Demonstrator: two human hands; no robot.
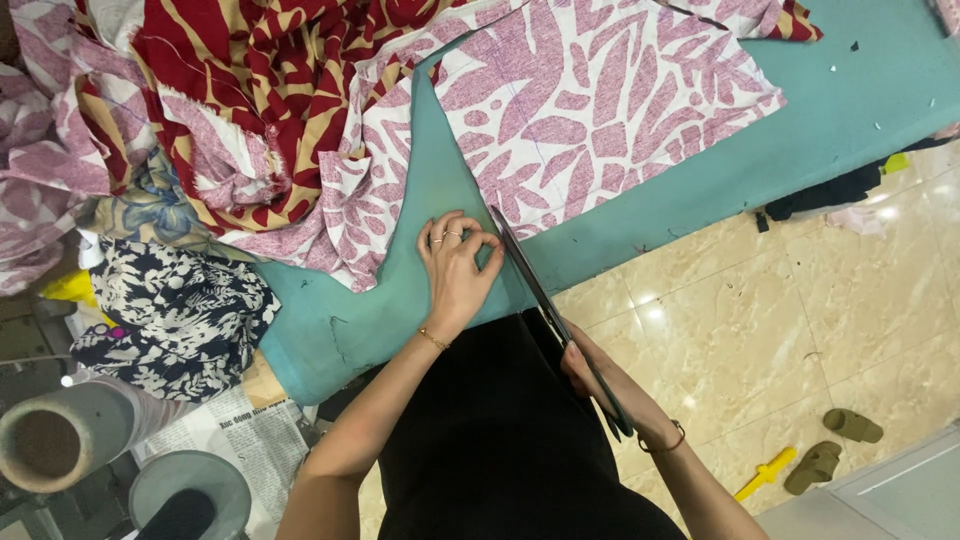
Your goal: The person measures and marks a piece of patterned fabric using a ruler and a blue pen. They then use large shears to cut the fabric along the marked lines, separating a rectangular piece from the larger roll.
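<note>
- Teal cloth-covered cutting table (850, 110) runs from the upper right of the frame down to the lower left; pink-and-white leaf-print cotton fabric piece (590, 110) lies flat on it, upper centre.
- Left hand (457, 270), centre frame, palm down, fingers bent and close together, fingertips pressing at the lower edge of the leaf-print fabric; it grips nothing, only pins the cloth.
- Right hand (590, 375), lower centre right, fingers closed around the handles of long dark steel tailor's scissors (545, 305); partly hidden by the black garment, so how far the handles are squeezed can't be told.
- Scissors' long axis is diagonal: tip toward upper left, touching the fabric edge just beside the left fingertips, handles toward lower right. Blades look near closed, hard to tell.
- Handling, judged: fabric is light, thin, floppy, slides easily on the teal cover, so best held flat by pressing close to the cut line. Scissors are stiff, fairly heavy, sharp; hold by the handle loops.
- Upper left: heap of red-and-cream striped fabric (270, 70), more pink print bunched below it.
- Left: navy-and-white floral cloth (180, 310); below it newspaper (240, 435) and a cardboard tube (50, 440).
- Lower right on beige glossy floor tiles (760, 300): olive sandals (835, 445), yellow plastic tool (765, 472).
</note>
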